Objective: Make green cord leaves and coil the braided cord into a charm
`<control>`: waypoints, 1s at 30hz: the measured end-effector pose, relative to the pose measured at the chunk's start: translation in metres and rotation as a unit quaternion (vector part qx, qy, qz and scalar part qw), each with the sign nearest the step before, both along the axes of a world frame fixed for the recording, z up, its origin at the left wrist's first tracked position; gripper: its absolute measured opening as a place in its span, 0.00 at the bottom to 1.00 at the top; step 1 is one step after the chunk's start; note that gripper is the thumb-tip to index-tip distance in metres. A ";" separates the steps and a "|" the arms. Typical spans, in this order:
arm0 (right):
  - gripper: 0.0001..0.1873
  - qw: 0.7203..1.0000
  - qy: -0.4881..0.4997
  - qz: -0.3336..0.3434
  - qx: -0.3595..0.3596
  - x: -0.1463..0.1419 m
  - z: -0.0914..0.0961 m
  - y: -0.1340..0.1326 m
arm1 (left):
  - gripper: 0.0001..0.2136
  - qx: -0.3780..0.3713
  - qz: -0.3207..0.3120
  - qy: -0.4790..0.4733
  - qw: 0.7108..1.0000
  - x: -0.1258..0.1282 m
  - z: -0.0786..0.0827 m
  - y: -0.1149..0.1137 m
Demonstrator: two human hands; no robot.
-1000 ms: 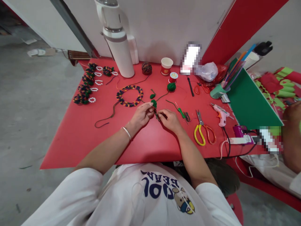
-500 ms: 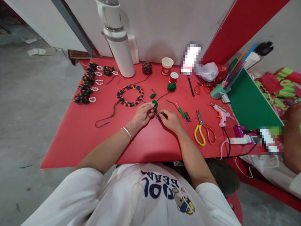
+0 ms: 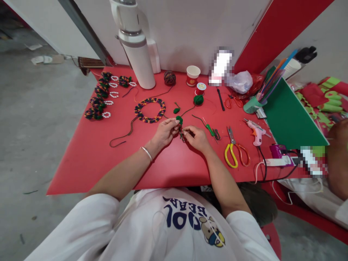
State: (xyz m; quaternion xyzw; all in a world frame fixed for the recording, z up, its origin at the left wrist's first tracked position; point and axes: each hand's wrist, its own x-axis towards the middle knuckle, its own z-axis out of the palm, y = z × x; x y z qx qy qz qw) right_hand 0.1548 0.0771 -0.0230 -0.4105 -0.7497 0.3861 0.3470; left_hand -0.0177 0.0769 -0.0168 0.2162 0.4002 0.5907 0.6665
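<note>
"What are the fingers doing?"

"The left hand [image 3: 167, 131] pinches a little green piece [image 3: 179, 119], which pokes out past its fingertips. The right hand [image 3: 196, 137] has its thumb and finger pressed together, and they seem to pinch a dark strand [image 3: 182, 136] just under that piece."

"Is the green piece done?"

"I don't think so. Loose ends dangle between the fingertips, so it looks only part made. It's too small to see each stitch."

"Is anything done?"

"Another small green bit [image 3: 176, 110] lies just past the left fingertips and looks shaped. Left of those fingers, the yarn ring [image 3: 150, 120] goes all the way round, but long tails hang off it. Farther left, puffy bunches [image 3: 102, 91] with white bead loops [image 3: 109, 103] look finished."

"So what's left?"

"The loose ends, I guess. The scissors [image 3: 232, 140] lie untouched, right of the right fingers."
</note>
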 end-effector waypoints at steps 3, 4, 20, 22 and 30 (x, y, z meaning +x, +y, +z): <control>0.08 1.000 0.005 0.003 0.004 0.000 0.000 0.000 | 0.15 -0.005 0.005 -0.002 1.000 0.000 0.001 0.000; 0.08 1.000 0.003 0.003 0.011 0.000 -0.001 0.001 | 0.14 -0.006 0.003 -0.002 1.000 0.000 0.001 0.000; 0.08 0.996 -0.048 0.003 0.074 0.001 -0.001 0.002 | 0.16 0.001 -0.028 -0.014 1.000 -0.003 0.003 -0.001; 0.08 0.996 -0.050 0.003 0.074 0.001 -0.002 0.002 | 0.16 -0.001 -0.028 -0.011 1.000 -0.003 0.003 -0.001; 0.07 0.996 -0.052 0.012 0.076 0.002 -0.005 0.003 | 0.14 -0.009 -0.019 -0.017 1.000 -0.003 0.001 0.001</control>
